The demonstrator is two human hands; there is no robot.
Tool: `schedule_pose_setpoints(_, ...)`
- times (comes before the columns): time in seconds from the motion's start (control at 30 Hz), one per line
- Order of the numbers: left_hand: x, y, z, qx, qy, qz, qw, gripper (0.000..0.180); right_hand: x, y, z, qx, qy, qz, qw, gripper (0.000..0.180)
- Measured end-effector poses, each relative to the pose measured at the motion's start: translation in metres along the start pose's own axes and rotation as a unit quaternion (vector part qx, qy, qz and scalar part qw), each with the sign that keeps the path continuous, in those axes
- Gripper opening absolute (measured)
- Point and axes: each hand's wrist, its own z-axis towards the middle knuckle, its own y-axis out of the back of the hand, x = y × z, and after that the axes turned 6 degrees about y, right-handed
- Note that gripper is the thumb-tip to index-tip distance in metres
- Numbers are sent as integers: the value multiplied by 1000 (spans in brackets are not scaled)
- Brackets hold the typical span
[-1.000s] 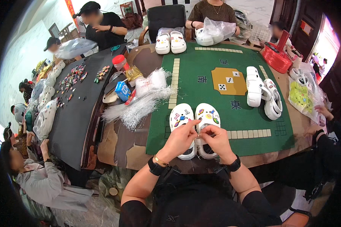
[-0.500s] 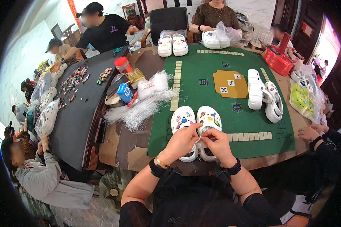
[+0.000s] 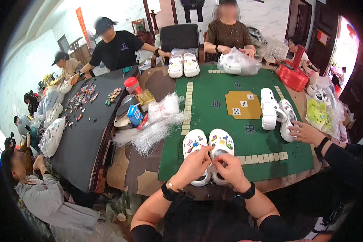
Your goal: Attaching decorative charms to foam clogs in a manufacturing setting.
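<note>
Both hands are pinching at something small I cannot make out, the left hand (image 3: pixel 195 163) and right hand (image 3: pixel 226 167) meeting over a pair of white foam clogs with colourful charms (image 3: pixel 209 145) at the near edge of the green felt mat (image 3: pixel 270 137). The clogs are looking light and springy, best held by the sides. A heap of clear plastic fasteners (image 3: pixel 157 125) is lying just left.

A red basket (image 3: pixel 293 76) sits far right on the worktop (image 3: pixel 226 169); left, a heap of clear, perhaps plastic, strips (image 3: pixel 157 125) beside a blue packet (image 3: pixel 134 115).
</note>
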Motion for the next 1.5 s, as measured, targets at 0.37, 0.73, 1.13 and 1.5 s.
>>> schedule_pose_setpoints(0.37, -3, -3, -4, -6, -24, 13, 1000, 35, -3, -3, -2, 23, -70, 64, 995, 12)
schedule_pose_setpoints(0.73, -4, -6, -3, -37, -83, 86, 992, 30, 3, -1, 0, 63, -94, 37, 993, 12)
schedule_pose_setpoints(1.13, 8, -12, -14, -48, -35, 23, 998, 11, -10, -3, -5, 20, -78, 110, 991, 9)
schedule_pose_setpoints(1.5, 23, -24, -17, -71, -64, 52, 994, 5, -8, -4, -2, 59, -78, 52, 994, 12)
